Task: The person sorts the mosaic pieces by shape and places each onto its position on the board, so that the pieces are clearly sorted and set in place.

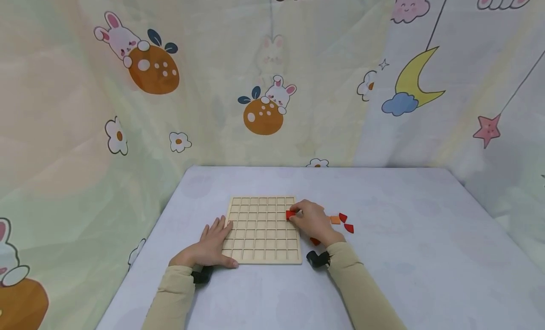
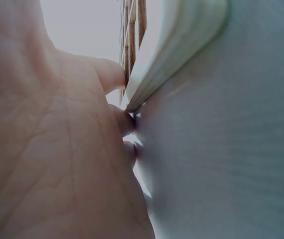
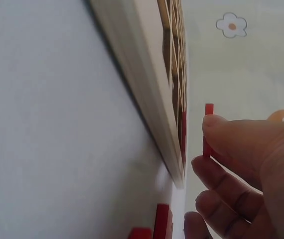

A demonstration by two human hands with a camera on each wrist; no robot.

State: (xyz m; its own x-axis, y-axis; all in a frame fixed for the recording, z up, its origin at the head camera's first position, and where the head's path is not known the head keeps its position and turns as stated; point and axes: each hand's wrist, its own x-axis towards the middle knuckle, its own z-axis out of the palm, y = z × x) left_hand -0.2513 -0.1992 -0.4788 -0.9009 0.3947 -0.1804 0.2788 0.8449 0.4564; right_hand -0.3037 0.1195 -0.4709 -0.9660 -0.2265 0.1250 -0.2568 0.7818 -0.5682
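Observation:
A pale wooden grid board (image 1: 261, 229) lies flat on the white table (image 1: 404, 254). My left hand (image 1: 213, 247) rests flat on the board's left edge, fingers straight, thumb along its front corner; the left wrist view shows the palm (image 2: 47, 149) pressed beside the board's edge (image 2: 177, 50). My right hand (image 1: 312, 221) is at the board's right edge and pinches a small red tile (image 1: 290, 215) over a cell in the rightmost column. In the right wrist view the red tile (image 3: 208, 130) stands between thumb and fingertips just above the board (image 3: 152, 94).
Loose tiles lie on the table right of the board: an orange square (image 1: 335, 220), red pieces (image 1: 346, 223), and another red one (image 1: 315, 241) under my right wrist. Printed curtains close off the back and both sides.

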